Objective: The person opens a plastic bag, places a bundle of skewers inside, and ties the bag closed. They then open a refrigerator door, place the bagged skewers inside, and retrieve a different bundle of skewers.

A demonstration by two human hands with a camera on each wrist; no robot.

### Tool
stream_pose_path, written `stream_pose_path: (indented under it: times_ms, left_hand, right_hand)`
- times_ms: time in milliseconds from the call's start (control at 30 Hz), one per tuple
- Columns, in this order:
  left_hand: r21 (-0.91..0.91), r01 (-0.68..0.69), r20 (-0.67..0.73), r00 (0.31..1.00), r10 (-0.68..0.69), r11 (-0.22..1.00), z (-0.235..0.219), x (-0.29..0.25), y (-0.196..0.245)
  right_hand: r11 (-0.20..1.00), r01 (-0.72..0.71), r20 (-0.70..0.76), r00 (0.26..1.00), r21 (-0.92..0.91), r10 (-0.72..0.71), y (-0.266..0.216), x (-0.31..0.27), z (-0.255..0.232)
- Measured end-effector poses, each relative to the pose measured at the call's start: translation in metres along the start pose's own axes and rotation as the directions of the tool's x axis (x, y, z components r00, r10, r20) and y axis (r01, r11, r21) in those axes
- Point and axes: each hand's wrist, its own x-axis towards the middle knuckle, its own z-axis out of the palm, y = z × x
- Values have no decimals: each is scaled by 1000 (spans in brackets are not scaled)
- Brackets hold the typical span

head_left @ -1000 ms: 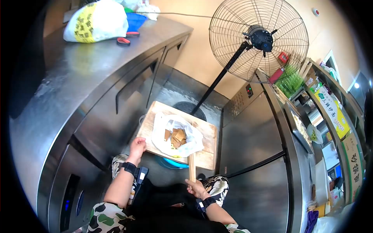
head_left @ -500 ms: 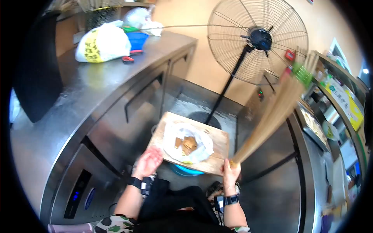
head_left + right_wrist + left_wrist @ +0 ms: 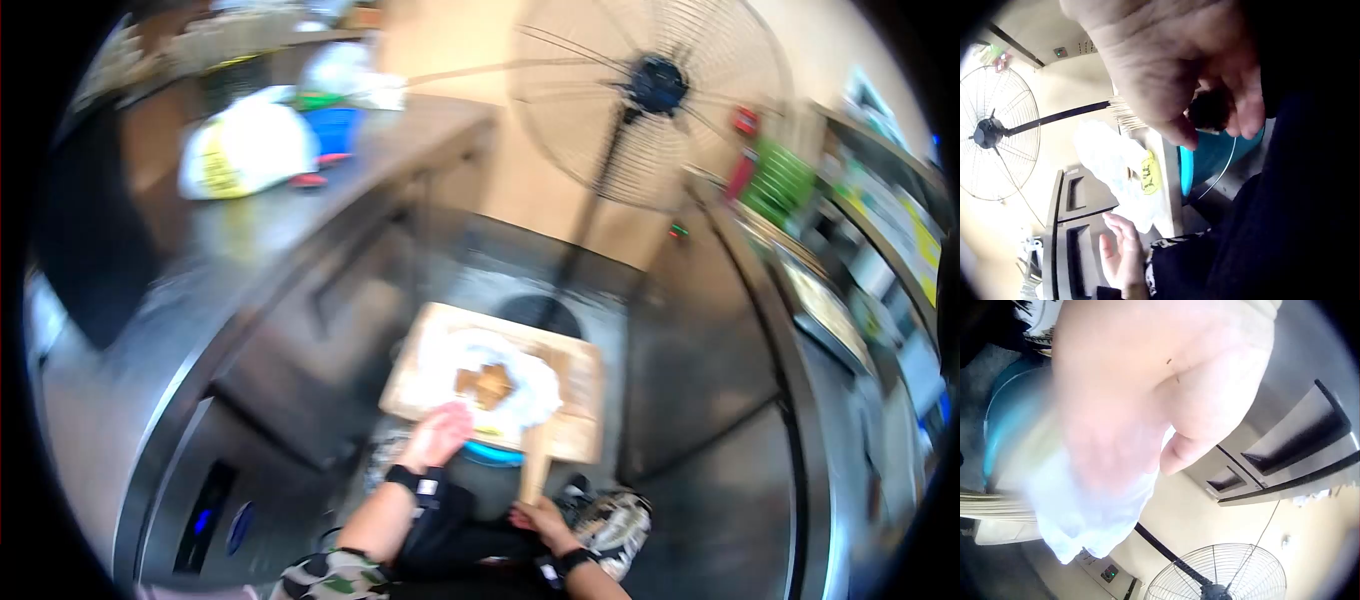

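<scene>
A bundle of thin wooden sticks reaches from my right hand to the right side of the wooden board. In the right wrist view, the fingers of my right hand curl round, with stick ends showing past it. On the board lies an open white plastic bag with brown flat pieces inside. My left hand is at the bag's near left edge, its fingers extended; the left wrist view shows this hand blurred in front of the bag.
A blue-green bucket is under the board. Steel cabinets flank it, with a white and yellow bag on the left counter. A standing fan is behind, and a tray lies on the right counter.
The stick bundle, half a second ago raised and slanting up to the right, is down at the board again. My left hand has moved right, to the bag's edge.
</scene>
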Motion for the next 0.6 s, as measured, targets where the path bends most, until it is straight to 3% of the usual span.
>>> stream_pose_path:
  times_ms: [33,100,167,233,267,367,500,567,600]
  left_hand:
    - [23,15,-26,1000,-14,1000,11,0,0]
    - [-30,24,-68,997,-26,999,17,9,-13]
    - [-23,21,-63,998,-22,1000,8,23,-22]
    - [98,23,-89,996,-14,995,13,27,-21]
    - [124,22,-104,994,-9,992,11,32,-19]
    - [160,1,-128,992,20,987,18,20,-5]
    - [205,20,-90,996,-2,979,43,-23,13]
    - [178,-12,-56,998,22,984,21,-36,24]
    - [103,-45,-77,996,53,994,25,-43,34]
  right_hand:
    - [994,-42,27,999,-104,45,-2,-6,-2]
    - [989,-85,64,994,-124,93,7,-25,-11]
    - [996,14,140,990,-89,-1,33,-26,-30]
    - [988,44,66,997,-148,-34,46,-34,-50]
    - [970,44,-44,997,-238,-56,49,-33,-56]
    - [776,-21,-141,986,-630,-88,54,-21,-60]
    - [470,185,126,980,-863,-153,39,-8,-14]
    - [429,289,258,957,-856,-130,50,23,2]
    - [407,251,235,968,-878,-91,34,18,21]
